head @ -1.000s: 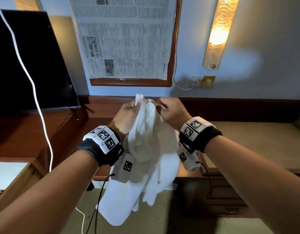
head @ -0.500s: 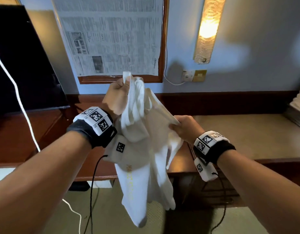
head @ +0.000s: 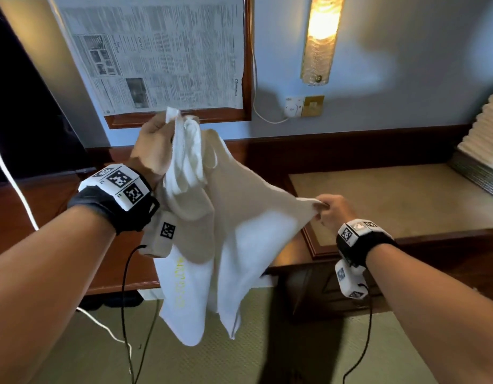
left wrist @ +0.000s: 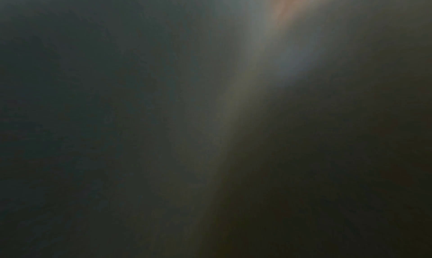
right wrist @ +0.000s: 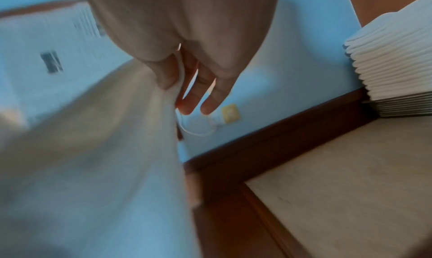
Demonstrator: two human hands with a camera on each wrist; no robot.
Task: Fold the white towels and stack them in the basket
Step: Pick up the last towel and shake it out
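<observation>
A white towel (head: pixel 239 245) with yellow lettering hangs in the air in front of me, above the floor. My left hand (head: pixel 156 145) grips a bunched top corner, raised at the upper left. Lower and to the right, my right hand (head: pixel 327 207) pinches another edge and holds it taut; the right wrist view shows thumb and forefinger of this hand (right wrist: pixel 174 80) pinching the towel (right wrist: pixel 93 151). At the far right, a stack of folded white towels (head: pixel 486 126) sits in a woven basket (head: pixel 478 176); the stack (right wrist: pixel 395 58) also shows in the right wrist view. The left wrist view is dark and blurred.
A wooden desk with a beige inset top (head: pixel 392 198) runs along the wall under the basket. A dark screen (head: pixel 23 106) stands at the left with a white cable (head: pixel 7 173). A framed newspaper (head: pixel 162 51), wall lamp (head: pixel 321 37) and socket (head: pixel 294 106) are on the wall.
My right hand has slid down and out to the right along the towel's edge, spreading it. My left hand has risen with its corner. The basket has come into view.
</observation>
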